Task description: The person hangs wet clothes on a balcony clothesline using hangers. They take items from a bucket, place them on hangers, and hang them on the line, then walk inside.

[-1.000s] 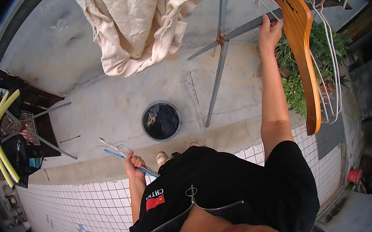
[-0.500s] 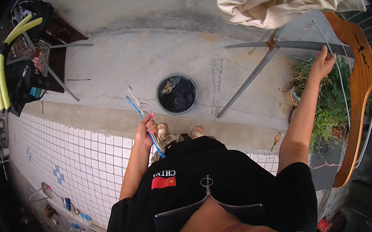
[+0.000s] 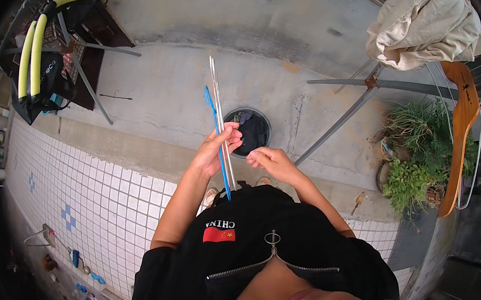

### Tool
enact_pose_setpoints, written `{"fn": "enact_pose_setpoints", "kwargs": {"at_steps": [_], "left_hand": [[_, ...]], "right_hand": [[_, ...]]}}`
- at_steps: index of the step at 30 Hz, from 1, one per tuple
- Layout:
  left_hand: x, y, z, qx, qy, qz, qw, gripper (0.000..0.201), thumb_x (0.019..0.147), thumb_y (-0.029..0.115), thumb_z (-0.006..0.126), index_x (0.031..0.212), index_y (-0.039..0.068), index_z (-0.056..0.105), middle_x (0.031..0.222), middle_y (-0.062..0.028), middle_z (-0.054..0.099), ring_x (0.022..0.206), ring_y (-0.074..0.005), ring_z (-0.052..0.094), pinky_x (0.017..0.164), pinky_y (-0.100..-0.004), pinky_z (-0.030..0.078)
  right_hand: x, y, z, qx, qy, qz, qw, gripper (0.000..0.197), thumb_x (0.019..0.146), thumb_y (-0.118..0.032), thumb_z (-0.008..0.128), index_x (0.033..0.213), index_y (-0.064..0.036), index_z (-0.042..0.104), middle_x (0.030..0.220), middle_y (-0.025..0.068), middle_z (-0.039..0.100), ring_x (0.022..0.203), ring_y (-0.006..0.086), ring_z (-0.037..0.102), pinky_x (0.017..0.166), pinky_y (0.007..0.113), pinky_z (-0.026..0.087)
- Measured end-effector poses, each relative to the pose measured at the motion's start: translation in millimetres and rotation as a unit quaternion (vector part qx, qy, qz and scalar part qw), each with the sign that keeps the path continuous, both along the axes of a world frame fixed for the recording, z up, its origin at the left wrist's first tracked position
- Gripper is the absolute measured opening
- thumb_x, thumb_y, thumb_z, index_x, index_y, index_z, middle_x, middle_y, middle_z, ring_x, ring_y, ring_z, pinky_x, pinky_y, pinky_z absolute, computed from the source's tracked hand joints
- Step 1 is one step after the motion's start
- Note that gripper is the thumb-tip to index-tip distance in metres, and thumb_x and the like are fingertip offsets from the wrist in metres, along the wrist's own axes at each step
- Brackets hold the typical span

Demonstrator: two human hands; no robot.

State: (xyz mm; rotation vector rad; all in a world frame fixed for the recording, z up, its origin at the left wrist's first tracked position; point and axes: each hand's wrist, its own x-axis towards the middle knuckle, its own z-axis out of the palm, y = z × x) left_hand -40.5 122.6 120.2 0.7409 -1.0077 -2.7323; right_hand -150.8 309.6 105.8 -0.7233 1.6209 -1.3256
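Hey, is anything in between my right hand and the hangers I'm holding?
Nothing visible stands between your right hand and the hangers in their lower stretch, just a gap. Higher up, your left hand's fingertips are on that side.

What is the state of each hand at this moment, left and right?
Left hand: closed on a thin blue hanger and thin white hangers.
Right hand: fingers curled closed, nothing visible in its grip.
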Motion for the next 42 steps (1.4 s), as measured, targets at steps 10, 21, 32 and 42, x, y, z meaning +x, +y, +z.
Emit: {"fn": "enact_pose_setpoints", "kwargs": {"at_steps": [10, 21, 32, 42], "left_hand": [[24, -26, 33, -0.16, 0.018, -0.042, 0.986, 0.029, 0.098, 0.024, 0.057, 0.121, 0.007, 0.057, 0.093, -0.0082, 0.066, 0.086, -0.015, 0.064, 0.074, -0.032, 0.055], [38, -47, 29, -0.076, -0.033, -0.075, 0.994, 0.025, 0.1, 0.023, 0.054, 0.122, 0.011, 0.054, 0.058, 0.0054, 0.037, 0.049, -0.0064, 0.037, 0.046, -0.0235, 0.034], [38, -57, 20, -0.066, -0.016, -0.069, 0.995, 0.026, 0.1, 0.025, 0.054, 0.12, 0.008, 0.054, 0.057, 0.0053, 0.036, 0.048, -0.0063, 0.034, 0.045, -0.0228, 0.031], [-8, -6, 83, -0.092, 0.056, -0.103, 0.989, 0.035, 0.1, 0.032, 0.053, 0.124, 0.007, 0.052, 0.073, 0.0004, 0.05, 0.066, -0.0097, 0.051, 0.062, -0.0266, 0.046]], "right_hand": [[63, -66, 69, -0.012, 0.259, 0.016, 0.966, 0.025, 0.091, -0.027, 0.063, 0.102, -0.0041, 0.06, 0.077, 0.0113, 0.065, 0.07, 0.0262, 0.065, 0.063, 0.037, 0.05], [-76, -2, 317, -0.06, 0.828, -0.425, 0.36, 0.065, 0.076, -0.023, 0.076, 0.135, -0.0187, 0.049, 0.144, 0.0107, 0.04, 0.128, 0.0344, 0.039, 0.103, 0.047, 0.034], [-182, 133, 362, 0.108, 0.813, -0.529, 0.22, 0.041, 0.084, -0.005, 0.057, 0.124, -0.0136, 0.056, 0.133, 0.0097, 0.056, 0.125, 0.0265, 0.051, 0.102, 0.042, 0.037], [-54, 76, 274, -0.029, 0.662, -0.446, 0.602, 0.024, 0.086, -0.027, 0.067, 0.096, -0.0052, 0.061, 0.093, 0.0123, 0.067, 0.088, 0.0293, 0.064, 0.071, 0.039, 0.049]]}}
